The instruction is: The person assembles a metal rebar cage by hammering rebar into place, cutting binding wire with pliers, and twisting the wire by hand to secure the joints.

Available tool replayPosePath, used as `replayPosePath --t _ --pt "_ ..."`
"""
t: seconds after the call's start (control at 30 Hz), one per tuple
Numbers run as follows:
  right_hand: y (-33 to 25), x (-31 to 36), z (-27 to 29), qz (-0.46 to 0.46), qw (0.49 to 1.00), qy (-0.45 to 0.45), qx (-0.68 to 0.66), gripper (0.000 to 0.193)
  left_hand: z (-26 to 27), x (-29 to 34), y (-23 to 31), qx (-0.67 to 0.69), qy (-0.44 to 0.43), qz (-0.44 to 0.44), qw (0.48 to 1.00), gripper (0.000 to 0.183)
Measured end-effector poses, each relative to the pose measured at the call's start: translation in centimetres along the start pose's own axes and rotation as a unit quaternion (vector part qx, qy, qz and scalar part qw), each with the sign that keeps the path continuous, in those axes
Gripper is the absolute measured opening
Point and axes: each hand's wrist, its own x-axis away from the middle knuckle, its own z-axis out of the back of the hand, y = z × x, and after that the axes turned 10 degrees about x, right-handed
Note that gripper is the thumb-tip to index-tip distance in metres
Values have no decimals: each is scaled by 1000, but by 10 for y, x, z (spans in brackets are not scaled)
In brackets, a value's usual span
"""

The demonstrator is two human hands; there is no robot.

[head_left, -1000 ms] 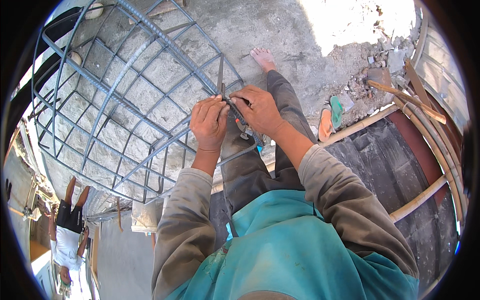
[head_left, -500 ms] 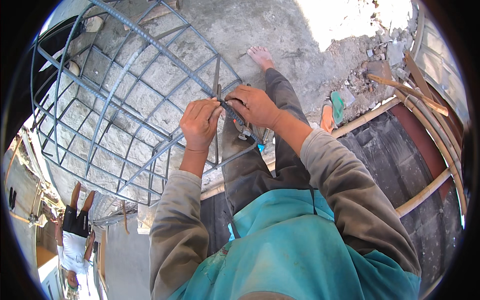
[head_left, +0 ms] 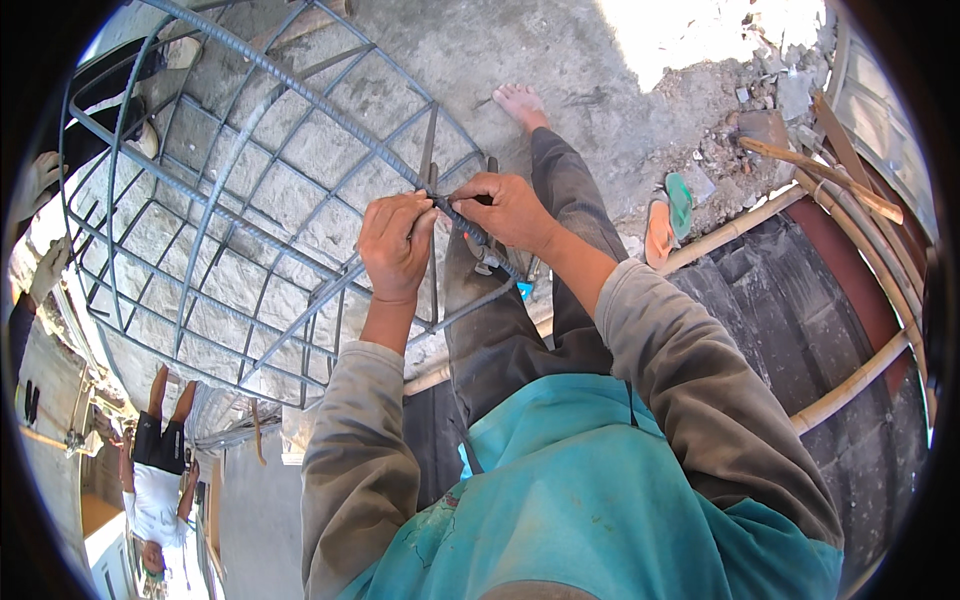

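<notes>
Over a rough concrete floor point(head_left: 600, 70), both hands pinch one crossing of the steel bar cage point(head_left: 250, 200), left hand point(head_left: 395, 245) and right hand point(head_left: 505, 210) clamped there, seemingly mid-tie; tightening needs a steady twist.

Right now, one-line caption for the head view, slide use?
Both bare hands, left hand and right hand, pinch a crossing on a steel rebar cage above concrete ground.

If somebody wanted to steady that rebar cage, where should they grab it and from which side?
Probably one of the long ribbed bars of the rebar cage, at a crossing, fingers curled round it from the open far-left side. The near corner is taken by the left hand and right hand, both at one joint.
</notes>
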Motion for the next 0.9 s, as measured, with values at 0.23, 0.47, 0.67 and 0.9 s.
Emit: replayPosePath --t 0.23,0.47,0.67,0.9 --pt "-12 16 -28 1 991 124 -41 13 -1 5 -3 9 -1 -2 1000 22" --pt "-6 6 -24 40 988 103 -109 16 -2 9 -3 -31 -5 -15 999 29" --pt "-3 -6 -11 -30 993 50 -107 23 -12 13 2 -66 21 -15 998 34" --pt "-8 -18 0 -151 975 -35 -159 20 -28 17 3 -95 67 -10 993 34"
